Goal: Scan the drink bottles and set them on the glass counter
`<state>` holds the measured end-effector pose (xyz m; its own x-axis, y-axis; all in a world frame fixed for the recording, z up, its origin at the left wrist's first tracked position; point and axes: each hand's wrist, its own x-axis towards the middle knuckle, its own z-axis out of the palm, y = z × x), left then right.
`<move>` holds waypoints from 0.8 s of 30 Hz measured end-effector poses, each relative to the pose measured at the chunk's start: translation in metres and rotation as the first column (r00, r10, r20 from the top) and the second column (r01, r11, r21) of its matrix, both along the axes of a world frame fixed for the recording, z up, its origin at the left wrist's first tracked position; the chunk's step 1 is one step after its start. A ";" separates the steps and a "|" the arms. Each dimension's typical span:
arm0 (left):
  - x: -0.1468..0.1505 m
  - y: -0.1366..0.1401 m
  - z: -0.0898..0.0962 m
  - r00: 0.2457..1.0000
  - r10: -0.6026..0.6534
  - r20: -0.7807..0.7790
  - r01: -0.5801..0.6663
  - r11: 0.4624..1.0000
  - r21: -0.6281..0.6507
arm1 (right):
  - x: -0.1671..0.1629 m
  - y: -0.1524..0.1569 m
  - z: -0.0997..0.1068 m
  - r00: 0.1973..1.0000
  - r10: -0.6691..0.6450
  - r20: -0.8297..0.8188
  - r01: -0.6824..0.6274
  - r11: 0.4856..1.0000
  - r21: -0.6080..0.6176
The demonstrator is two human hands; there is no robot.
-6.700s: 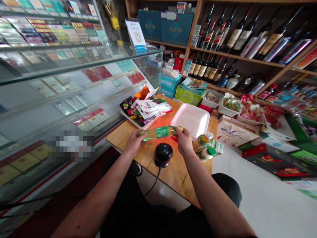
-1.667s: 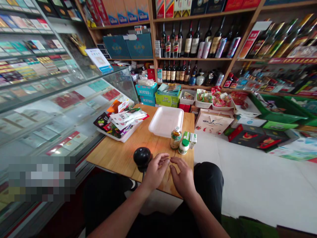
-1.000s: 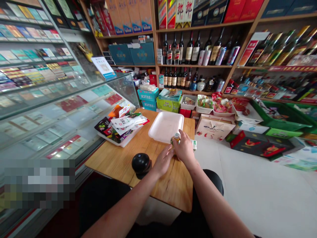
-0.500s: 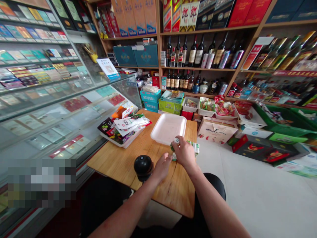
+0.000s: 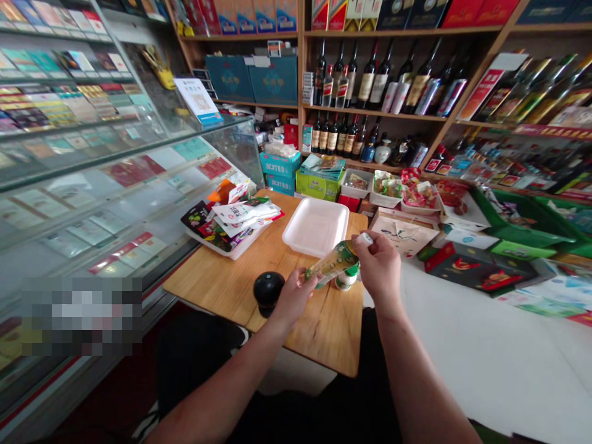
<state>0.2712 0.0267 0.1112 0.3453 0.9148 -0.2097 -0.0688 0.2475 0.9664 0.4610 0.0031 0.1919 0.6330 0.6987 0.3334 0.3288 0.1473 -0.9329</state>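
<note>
A clear bottle with a green patterned label is tilted between my hands over the wooden table. My left hand grips its lower end. My right hand is closed at the upper end, where a white cap shows by the fingers. Just under and behind the bottle stands a small white container with a green top, partly hidden. Beyond my hands lies an empty white plastic tray. A black round-topped object stands to the left of my left hand.
A tray of snack packets sits at the table's left side. Along the left runs a glass display counter. Behind the table are stacked boxes, bins of packets and shelves of bottles. A paper gift bag stands on the floor.
The bottle has been raised and tilted, and now shows between my hands. My right hand has moved right and up a little. The view has tipped downward.
</note>
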 end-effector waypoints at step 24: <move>-0.100 0.096 0.038 0.986 0.167 -0.012 -0.152 0.923 0.355 | -0.046 0.050 -0.064 0.987 0.053 -0.149 -0.063 0.996 -0.065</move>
